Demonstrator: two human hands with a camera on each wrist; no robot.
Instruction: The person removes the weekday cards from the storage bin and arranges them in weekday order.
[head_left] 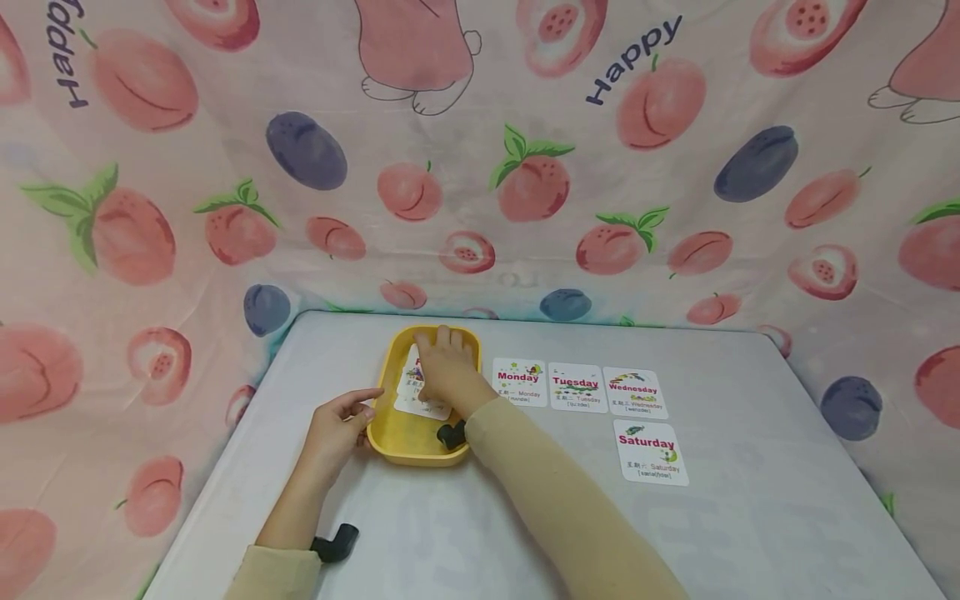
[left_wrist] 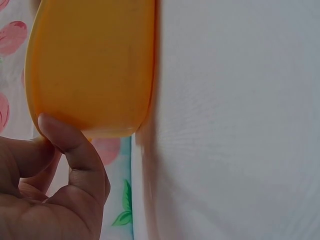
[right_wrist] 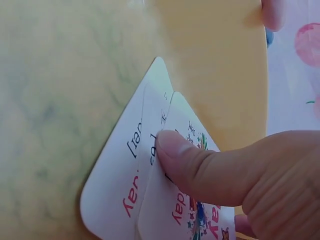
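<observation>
A yellow tray (head_left: pixel 417 446) stands at the back left of the table. My left hand (head_left: pixel 333 429) pinches its left rim between thumb and fingers; the left wrist view shows the thumb on the tray's outer wall. Inside the tray lie several overlapping white weekday cards (head_left: pixel 422 407), the top one starting with a red "F". My right hand (head_left: pixel 447 367) reaches over them and grips the top card (right_wrist: pixel 187 172), its thumb flat on the printed face. The other fingers are mostly hidden behind the card.
Right of the tray, Monday (head_left: pixel 518 383), Tuesday (head_left: pixel 577 388) and Wednesday (head_left: pixel 635 393) cards lie in a row. Below Wednesday is a Saturday card (head_left: pixel 651 452). A fruit-printed cloth (head_left: pixel 465 150) hangs behind the white table (head_left: pixel 750 517).
</observation>
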